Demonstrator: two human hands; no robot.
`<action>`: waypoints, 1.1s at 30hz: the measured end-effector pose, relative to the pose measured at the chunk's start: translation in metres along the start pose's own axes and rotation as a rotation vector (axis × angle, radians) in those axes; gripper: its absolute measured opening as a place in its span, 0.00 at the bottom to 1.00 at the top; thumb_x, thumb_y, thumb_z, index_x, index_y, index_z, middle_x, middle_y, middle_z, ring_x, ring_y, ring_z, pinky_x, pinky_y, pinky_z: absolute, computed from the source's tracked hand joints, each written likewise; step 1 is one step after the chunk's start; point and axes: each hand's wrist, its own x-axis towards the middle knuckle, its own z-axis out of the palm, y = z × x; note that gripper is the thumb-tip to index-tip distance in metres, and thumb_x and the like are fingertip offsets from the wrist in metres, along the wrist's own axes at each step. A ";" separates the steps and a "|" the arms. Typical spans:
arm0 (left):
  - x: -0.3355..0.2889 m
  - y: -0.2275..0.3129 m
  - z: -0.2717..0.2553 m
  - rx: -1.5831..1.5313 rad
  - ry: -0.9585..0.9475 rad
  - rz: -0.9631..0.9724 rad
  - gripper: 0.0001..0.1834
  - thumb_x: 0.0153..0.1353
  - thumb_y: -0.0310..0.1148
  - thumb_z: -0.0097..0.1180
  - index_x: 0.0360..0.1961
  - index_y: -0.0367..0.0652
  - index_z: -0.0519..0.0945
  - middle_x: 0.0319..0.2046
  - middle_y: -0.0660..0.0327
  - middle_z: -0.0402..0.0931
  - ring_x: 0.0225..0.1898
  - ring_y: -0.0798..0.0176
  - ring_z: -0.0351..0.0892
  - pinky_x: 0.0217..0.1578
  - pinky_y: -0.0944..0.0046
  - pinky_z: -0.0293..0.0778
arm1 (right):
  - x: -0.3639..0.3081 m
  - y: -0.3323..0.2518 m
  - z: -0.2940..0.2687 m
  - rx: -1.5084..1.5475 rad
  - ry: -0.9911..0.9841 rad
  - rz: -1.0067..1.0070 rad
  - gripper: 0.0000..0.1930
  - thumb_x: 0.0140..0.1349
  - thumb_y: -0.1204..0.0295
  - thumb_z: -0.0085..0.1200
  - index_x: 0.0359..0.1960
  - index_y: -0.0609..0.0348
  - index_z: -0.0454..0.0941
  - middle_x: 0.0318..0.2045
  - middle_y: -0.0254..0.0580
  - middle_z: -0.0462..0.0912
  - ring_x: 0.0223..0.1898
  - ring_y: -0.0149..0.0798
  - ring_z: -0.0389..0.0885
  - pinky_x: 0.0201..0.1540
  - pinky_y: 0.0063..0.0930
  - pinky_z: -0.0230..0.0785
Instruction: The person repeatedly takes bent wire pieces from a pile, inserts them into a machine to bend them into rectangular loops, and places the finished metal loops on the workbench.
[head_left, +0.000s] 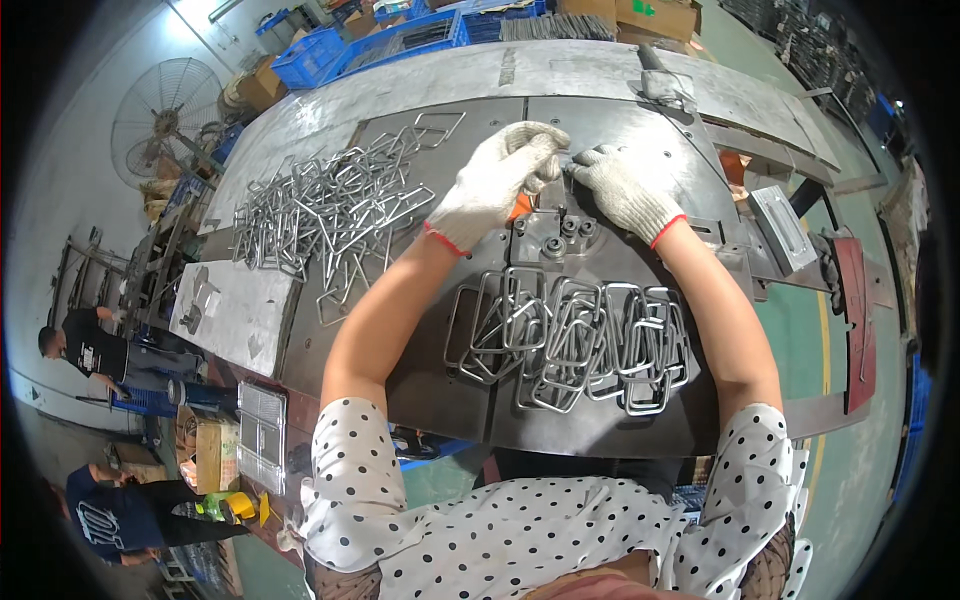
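Observation:
Both my hands wear white knitted gloves with red cuffs and meet over the far middle of the metal table [420,405]. My left hand [492,185] has its fingers curled in a pinch. Close beside it, my right hand [628,190] has its fingers bent together; whatever either one holds is hidden. Just below them is a small steel fixture [553,240] with several bolts, and a bit of orange shows at its left. A heap of bent-wire rectangular frames [320,205] lies beyond my left forearm. More wire frames [575,335] lie in a looser pile between my forearms.
Blue crates [310,58] stand past the table's far edge, and a grey metal box [782,230] sits off to the right. A wrapped tool handle [665,85] lies at the back right. Two people, one in a black shirt [90,345], are on the left.

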 end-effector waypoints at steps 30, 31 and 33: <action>0.000 -0.024 -0.002 -0.058 -0.084 0.004 0.12 0.80 0.31 0.53 0.55 0.37 0.82 0.32 0.72 0.75 0.31 0.81 0.68 0.33 0.77 0.66 | -0.001 -0.003 -0.004 0.113 -0.068 0.090 0.18 0.68 0.73 0.50 0.57 0.54 0.85 0.52 0.46 0.85 0.53 0.52 0.84 0.56 0.44 0.79; 0.000 -0.023 -0.001 -0.058 -0.086 0.004 0.12 0.80 0.31 0.53 0.55 0.37 0.82 0.32 0.72 0.75 0.31 0.81 0.68 0.33 0.77 0.66 | -0.002 -0.003 -0.004 0.112 -0.068 0.092 0.18 0.68 0.73 0.50 0.57 0.54 0.85 0.52 0.46 0.85 0.53 0.52 0.84 0.56 0.44 0.79; 0.001 -0.023 -0.001 -0.064 -0.088 0.007 0.12 0.80 0.32 0.53 0.55 0.37 0.82 0.32 0.72 0.74 0.31 0.81 0.67 0.32 0.77 0.65 | -0.001 -0.001 -0.003 0.123 -0.067 0.072 0.19 0.67 0.73 0.51 0.57 0.53 0.85 0.53 0.46 0.85 0.53 0.52 0.84 0.56 0.44 0.79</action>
